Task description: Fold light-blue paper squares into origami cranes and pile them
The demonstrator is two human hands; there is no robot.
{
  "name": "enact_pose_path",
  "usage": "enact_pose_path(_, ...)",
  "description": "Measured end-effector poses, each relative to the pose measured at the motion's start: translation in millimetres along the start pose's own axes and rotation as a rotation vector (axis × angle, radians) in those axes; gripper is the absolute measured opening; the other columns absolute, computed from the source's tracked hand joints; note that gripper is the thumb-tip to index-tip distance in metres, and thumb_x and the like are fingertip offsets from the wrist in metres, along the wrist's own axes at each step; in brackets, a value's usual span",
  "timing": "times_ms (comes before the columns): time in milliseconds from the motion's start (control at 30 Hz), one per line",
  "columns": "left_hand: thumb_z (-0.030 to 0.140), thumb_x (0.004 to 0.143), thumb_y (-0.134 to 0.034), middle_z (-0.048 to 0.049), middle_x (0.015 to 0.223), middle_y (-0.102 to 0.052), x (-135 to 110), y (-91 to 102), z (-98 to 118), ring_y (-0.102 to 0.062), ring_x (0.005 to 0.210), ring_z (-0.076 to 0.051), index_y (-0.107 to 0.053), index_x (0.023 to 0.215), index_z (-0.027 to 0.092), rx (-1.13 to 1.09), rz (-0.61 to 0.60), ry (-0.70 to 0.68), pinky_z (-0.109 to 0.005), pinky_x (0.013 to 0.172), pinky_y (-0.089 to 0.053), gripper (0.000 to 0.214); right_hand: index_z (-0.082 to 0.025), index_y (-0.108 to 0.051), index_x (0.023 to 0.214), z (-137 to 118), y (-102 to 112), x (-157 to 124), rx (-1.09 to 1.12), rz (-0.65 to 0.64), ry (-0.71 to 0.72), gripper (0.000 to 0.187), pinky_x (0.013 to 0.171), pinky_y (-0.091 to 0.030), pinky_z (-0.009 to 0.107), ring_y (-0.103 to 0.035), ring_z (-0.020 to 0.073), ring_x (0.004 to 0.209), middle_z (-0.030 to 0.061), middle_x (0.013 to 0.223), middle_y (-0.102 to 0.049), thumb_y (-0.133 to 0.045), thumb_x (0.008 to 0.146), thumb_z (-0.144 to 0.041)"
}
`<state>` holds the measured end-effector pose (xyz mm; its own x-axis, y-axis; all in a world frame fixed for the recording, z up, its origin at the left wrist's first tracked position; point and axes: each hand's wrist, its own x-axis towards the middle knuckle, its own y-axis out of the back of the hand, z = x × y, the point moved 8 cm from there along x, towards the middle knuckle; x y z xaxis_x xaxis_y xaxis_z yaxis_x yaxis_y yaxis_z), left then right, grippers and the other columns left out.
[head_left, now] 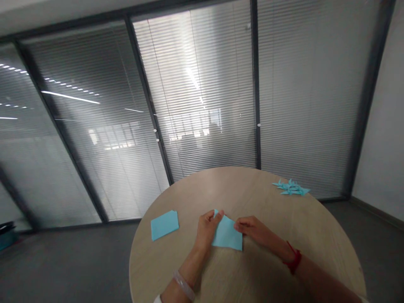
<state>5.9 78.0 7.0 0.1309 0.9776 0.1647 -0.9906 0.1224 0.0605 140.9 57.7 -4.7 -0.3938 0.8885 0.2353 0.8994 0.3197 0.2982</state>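
Observation:
Between my two hands is a light blue sheet of paper point(228, 234), just above or on the round wooden table. My left hand point(208, 227) pinches its upper left corner, thumb on top. At the right edge of the sheet, my right hand point(249, 226) has its thumb and fingers closed on the paper. To the left lies a stack of the same blue paper point(164, 225). A pile of folded blue paper cranes point(291, 187) rests near the far right edge of the table.
The round wooden table point(221, 185) has a curved far edge close to a glass partition with blinds point(205, 84). A white wall point(383, 126) stands at the right. On the floor at the far left is a dark-rimmed teal bin point(8, 236).

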Motion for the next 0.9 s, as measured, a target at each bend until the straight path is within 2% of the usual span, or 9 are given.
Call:
enact_pose_path(100, 0.059, 0.063, -0.069, 0.0025, 0.051, -0.048, -0.4, -11.9, -4.2, -0.038, 0.046, -0.008, -0.066, 0.064, 0.011, 0.028, -0.124, 0.020, -0.022, 0.046, -0.027, 0.048, -0.017, -0.050, 0.062, 3.1, 1.1, 2.0, -0.019, 0.054, 0.001, 0.049, 0.051, -0.027, 0.024, -0.034, 0.0101, 0.054, -0.0044, 0.058, -0.036, -0.053, 0.075, -0.064)
enact_pose_path(200, 0.057, 0.061, -0.071, 0.0006, 0.055, -0.052, -2.4, -18.5, -2.8, -0.039, 0.049, -0.009, -0.070, 0.068, 0.009, 0.038, -0.163, 0.008, -0.022, 0.047, -0.026, 0.048, -0.016, -0.055, 0.065, 6.8, 4.6, 3.4, -0.029, 0.107, 0.008, 0.049, 0.051, -0.028, 0.023, -0.035, 0.0104, 0.055, -0.0037, 0.058, -0.040, -0.052, 0.076, -0.063)
enact_pose_path(467, 0.060, 0.058, -0.072, 0.0044, 0.046, -0.042, -3.8, -18.3, -9.1, -0.033, 0.042, -0.007, -0.059, 0.051, 0.013, 0.037, -0.094, 0.048, -0.022, 0.043, -0.020, 0.048, -0.017, -0.051, 0.059, 0.7, 10.5, -0.8, -0.098, 0.147, 0.033, 0.047, 0.046, -0.023, 0.022, -0.032, 0.0091, 0.050, -0.0048, 0.053, -0.036, -0.052, 0.079, -0.059)
enact_pose_path(567, 0.060, 0.060, -0.070, 0.0042, 0.046, -0.043, -2.9, -18.4, -9.5, -0.034, 0.042, -0.007, -0.060, 0.053, 0.013, 0.042, -0.103, 0.037, -0.022, 0.043, -0.021, 0.049, -0.017, -0.051, 0.057, -2.6, 11.0, -0.9, -0.129, 0.154, 0.037, 0.047, 0.046, -0.023, 0.023, -0.032, 0.0091, 0.049, -0.0048, 0.052, -0.036, -0.051, 0.080, -0.058)
enact_pose_path(667, 0.060, 0.062, -0.069, 0.0036, 0.047, -0.045, -1.1, -11.3, -7.7, -0.037, 0.042, -0.008, -0.063, 0.056, 0.012, 0.013, -0.063, 0.036, -0.021, 0.043, -0.023, 0.048, -0.016, -0.056, 0.062, -2.5, 10.5, -0.4, -0.128, 0.148, 0.038, 0.044, 0.048, -0.027, 0.023, -0.037, 0.0101, 0.051, -0.0035, 0.054, -0.043, -0.052, 0.081, -0.055)
enact_pose_path(767, 0.058, 0.063, -0.070, 0.0025, 0.050, -0.050, -0.8, -2.6, -4.5, -0.041, 0.044, -0.008, -0.066, 0.063, 0.012, -0.074, -0.002, 0.046, -0.021, 0.045, -0.029, 0.046, -0.015, -0.058, 0.065, -2.3, 10.8, -0.9, -0.128, 0.135, 0.043, 0.040, 0.052, -0.031, 0.023, -0.043, 0.0112, 0.054, -0.0023, 0.057, -0.049, -0.053, 0.081, -0.051)
enact_pose_path(900, 0.056, 0.064, -0.070, -0.0009, 0.055, -0.058, -4.6, -4.3, -1.7, -0.048, 0.047, -0.010, -0.068, 0.069, 0.011, -0.189, -0.011, 0.077, -0.022, 0.048, -0.036, 0.046, -0.015, -0.058, 0.063, -3.8, 13.8, -1.2, -0.160, 0.141, 0.062, 0.039, 0.052, -0.032, 0.023, -0.044, 0.0117, 0.054, -0.0022, 0.056, -0.050, -0.054, 0.081, -0.049)
